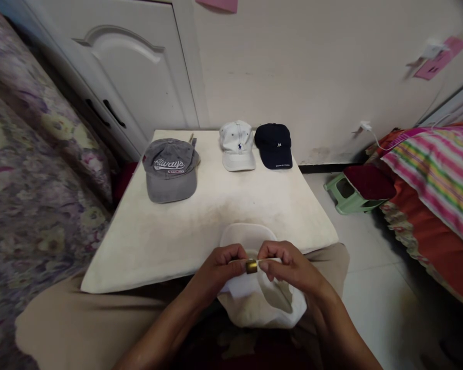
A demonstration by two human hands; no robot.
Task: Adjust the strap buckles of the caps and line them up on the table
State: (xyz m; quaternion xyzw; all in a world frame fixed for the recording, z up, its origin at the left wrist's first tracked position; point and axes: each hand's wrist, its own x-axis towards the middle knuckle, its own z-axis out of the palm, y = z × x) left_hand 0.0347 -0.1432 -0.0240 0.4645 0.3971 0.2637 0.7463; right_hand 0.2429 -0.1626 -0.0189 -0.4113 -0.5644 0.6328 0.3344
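White cloth cap [250,311], bottom middle of the frame, probably light and floppy. The left hand [224,264] pinches its gold buckle [251,266], the right hand [289,264] its strap [273,260]: good spots to hold.

We hold an off-white cap [250,313] at the bench's [170,231] near edge, its rounded brim [249,232] pointing away from us and its soft, creased crown sagging towards us. Its brass-coloured buckle [251,266] sits between our left hand [229,261] and right hand [285,261], a pale strap [273,260] beside it.
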